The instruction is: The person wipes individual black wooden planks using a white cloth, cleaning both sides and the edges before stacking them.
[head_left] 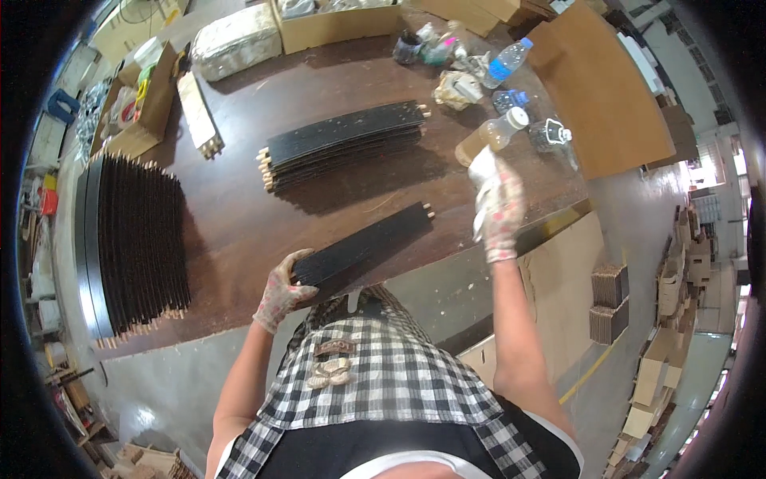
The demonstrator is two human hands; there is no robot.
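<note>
A black wooden slat [363, 246] with pale dowel pins at its far end lies slanted near the front edge of the table. My left hand [283, 292], in a white glove with pinkish dots, is closed around the slat's near left end. In a matching glove, my right hand [504, 209] grips a crumpled white cloth [483, 174]. The cloth overlaps the lower part of a white-capped bottle of yellowish liquid [493, 134]; whether they touch I cannot tell. Behind the slat sits a pile of similar black slats [347, 137], pins sticking out at both ends.
A tall row of black slats [136, 247] fills the table's left side. Farther back are an open cardboard box [148, 120], a narrow pale bundle [197, 112] and a wrapped package [237, 41]. Plastic bottles [507, 62] and a large cardboard sheet [602, 88] stand at the right.
</note>
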